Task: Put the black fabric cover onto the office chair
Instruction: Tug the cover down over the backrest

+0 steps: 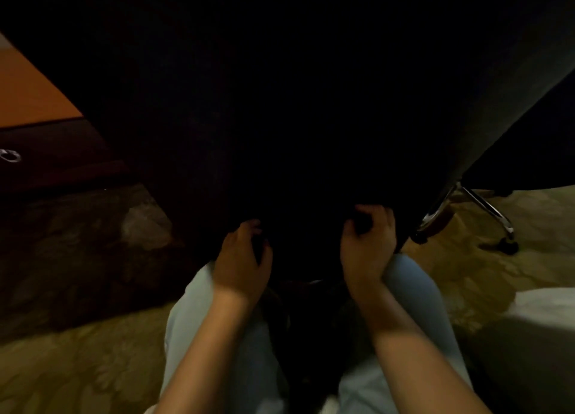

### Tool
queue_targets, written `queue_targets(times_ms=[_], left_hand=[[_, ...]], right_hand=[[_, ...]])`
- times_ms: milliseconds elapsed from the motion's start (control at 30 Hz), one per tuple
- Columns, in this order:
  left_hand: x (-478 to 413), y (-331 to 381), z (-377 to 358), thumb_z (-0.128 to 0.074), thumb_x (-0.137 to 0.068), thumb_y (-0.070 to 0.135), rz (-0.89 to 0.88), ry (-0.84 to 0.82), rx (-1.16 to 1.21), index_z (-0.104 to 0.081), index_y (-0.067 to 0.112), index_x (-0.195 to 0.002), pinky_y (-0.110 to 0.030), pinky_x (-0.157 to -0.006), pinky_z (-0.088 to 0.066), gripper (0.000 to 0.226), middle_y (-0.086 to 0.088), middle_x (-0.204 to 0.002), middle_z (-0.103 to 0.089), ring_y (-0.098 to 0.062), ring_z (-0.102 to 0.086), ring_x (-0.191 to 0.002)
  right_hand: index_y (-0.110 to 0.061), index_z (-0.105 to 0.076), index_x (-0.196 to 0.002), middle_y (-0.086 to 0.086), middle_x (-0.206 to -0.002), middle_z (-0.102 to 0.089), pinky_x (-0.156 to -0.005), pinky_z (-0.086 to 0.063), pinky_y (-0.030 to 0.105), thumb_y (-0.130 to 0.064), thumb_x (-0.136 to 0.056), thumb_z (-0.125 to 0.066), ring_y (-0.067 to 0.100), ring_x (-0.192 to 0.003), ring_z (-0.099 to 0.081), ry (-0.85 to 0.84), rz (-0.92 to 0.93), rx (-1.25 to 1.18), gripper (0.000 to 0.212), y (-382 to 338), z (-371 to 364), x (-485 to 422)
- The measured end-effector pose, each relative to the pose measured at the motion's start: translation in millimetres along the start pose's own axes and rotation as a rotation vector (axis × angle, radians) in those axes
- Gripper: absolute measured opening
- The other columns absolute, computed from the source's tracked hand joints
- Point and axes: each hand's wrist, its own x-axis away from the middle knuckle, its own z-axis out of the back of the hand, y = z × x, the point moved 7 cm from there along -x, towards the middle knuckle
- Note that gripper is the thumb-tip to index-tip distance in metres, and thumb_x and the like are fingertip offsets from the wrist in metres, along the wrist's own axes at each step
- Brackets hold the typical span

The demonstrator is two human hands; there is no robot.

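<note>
Gripping the cover (280, 102) along its lower edge, you are holding it with both hands close together in front of your knees. Your left hand (241, 258) is curling its fingers round a fold of the black fabric. Your right hand (367, 242) is bunching another fold just beside it, fingers bent over the cloth. The cover is spreading upward and filling most of the view, hiding nearly all of the chair (485, 207); only chrome legs and a caster (508, 247) are showing at the right. How far the cover is sitting on the chair, you cannot tell. A desk (28, 93) with a ring pull (11, 156) is standing at the left on patterned carpet (77, 367).
</note>
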Motion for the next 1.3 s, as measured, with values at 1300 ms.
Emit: queue_targets(times_ms=[1300], left_hand=[[-0.9, -0.5, -3.8, -0.06, -0.093, 0.02, -0.054, -0.091, -0.131, -0.058, 0.008, -0.124, -0.035, -0.082, -0.047, 0.034, -0.011, -0.114, -0.065, -0.031, -0.058, -0.112]], right_hand=[[-0.006, -0.063, -0.101, 0.015, -0.103, -0.06, -0.081, -0.045, 0.013, 0.009, -0.078, -0.061, 0.013, -0.096, -0.053, 0.013, 0.111, 0.077, 0.028, 82.5, 76.3, -60.0]])
